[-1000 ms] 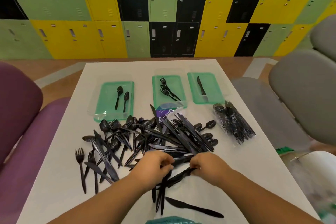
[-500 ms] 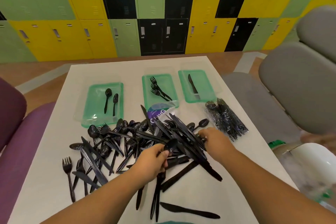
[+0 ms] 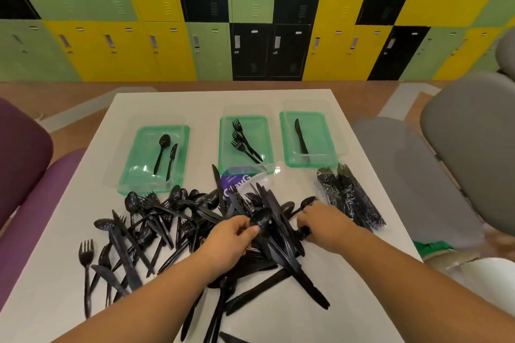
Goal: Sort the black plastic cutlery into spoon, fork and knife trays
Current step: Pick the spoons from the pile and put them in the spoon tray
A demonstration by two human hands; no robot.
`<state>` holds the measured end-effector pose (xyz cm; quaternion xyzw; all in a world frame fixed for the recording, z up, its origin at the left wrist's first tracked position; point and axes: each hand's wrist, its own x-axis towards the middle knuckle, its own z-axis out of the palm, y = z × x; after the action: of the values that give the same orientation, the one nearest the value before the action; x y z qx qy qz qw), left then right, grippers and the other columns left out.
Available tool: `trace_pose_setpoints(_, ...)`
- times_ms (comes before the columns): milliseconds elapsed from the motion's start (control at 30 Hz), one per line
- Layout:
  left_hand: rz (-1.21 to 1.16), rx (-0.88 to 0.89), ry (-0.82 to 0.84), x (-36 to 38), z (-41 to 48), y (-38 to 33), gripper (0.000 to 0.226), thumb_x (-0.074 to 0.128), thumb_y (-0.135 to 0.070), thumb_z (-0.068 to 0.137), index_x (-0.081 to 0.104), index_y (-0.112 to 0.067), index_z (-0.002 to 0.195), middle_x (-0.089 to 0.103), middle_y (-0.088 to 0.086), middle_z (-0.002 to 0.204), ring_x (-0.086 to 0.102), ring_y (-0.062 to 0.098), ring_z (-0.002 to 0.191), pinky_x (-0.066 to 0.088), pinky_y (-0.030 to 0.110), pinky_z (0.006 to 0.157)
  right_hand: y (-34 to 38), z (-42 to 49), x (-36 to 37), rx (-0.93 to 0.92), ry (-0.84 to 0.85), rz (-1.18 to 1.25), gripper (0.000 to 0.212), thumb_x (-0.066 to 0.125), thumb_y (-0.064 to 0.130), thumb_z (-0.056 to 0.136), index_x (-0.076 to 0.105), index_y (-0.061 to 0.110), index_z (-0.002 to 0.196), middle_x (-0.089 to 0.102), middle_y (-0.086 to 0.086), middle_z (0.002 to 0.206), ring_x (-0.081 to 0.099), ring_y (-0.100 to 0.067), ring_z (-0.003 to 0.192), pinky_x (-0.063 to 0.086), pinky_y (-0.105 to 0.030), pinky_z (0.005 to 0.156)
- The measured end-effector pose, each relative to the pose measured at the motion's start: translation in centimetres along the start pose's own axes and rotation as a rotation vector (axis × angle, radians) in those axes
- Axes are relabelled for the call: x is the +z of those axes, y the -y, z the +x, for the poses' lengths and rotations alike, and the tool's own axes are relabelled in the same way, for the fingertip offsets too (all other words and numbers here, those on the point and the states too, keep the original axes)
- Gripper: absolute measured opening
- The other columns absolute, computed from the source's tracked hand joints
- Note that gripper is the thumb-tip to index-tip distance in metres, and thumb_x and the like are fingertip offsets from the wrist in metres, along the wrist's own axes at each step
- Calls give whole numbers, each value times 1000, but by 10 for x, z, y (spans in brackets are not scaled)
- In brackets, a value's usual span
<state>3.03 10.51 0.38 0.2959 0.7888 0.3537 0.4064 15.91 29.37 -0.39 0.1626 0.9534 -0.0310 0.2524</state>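
right now the spoon in my left hand is the piece that matters: its bowl pokes up just past my fingertips, pointing away from me toward the trays, and its handle runs back down under my palm, so the long axis lies roughly near-to-far. my left fingers are curled round its neck, pinching it just above the heap of loose cutlery. the spoon tray, with two spoons already in it, sits ahead and to the left of that hand, well apart, so i judge the left hand is the nearer one for the drop and needs to swing forward-left. my right hand is curled into the right side of the pile, gripping something dark i cannot identify. the fork tray and knife tray lie straight ahead, and a sealed cutlery packet rests just right of my right hand on the white table.
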Motion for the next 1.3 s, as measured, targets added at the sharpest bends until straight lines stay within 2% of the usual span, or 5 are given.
trace_pose_setpoints(367, -293, -15, 70, 17, 17, -51, 24, 73, -11, 80, 66, -17, 102, 71, -1, 105, 66, 17, 101, 51, 12, 75, -16, -21, -94, 2, 147, 595, 11, 64, 27, 83, 68, 19, 90, 62, 2, 78, 53, -9, 66, 42, -23, 62)
trace_pose_setpoints(633, -297, -43, 73, 9, 21, -47, 16, 57, -28, 94, 64, -13, 94, 57, 2, 78, 53, 17, 75, 45, 27, 73, -14, 3, -79, 167, -121, 1172, 26, 57, 36, 93, 69, 17, 81, 66, -2, 70, 59, -13, 61, 46, -26, 57)
trace_pose_setpoints(867, -406, -92, 10, -5, 23, -31, 19, 41, -19, 100, 58, -14, 93, 49, -1, 70, 46, 12, 66, 40, 24, 61, 15, 43, -5, 468, -84, 669, 38, 48, 42, 95, 50, 15, 121, 63, -13, 104, 64, -29, 89, 54, -35, 73)
trace_pose_setpoints(1100, -439, -99, 11, -11, 22, -20, 18, 43, -17, 100, 60, -10, 98, 51, -1, 69, 49, 11, 66, 43, 21, 60, 25, 52, 11, 540, -211, 742, 33, 61, 48, 86, 46, 19, 92, 53, 0, 85, 48, -19, 74, 27, -26, 48)
trace_pose_setpoints(1300, -512, -142, 8, -8, 26, -21, 17, 43, -16, 100, 58, -10, 96, 55, 1, 71, 54, 13, 65, 46, 27, 66, 15, 55, 15, 483, -290, 1033, 22, 72, 26, 82, 54, 26, 68, 61, 0, 72, 68, -25, 72, 56, -34, 69)
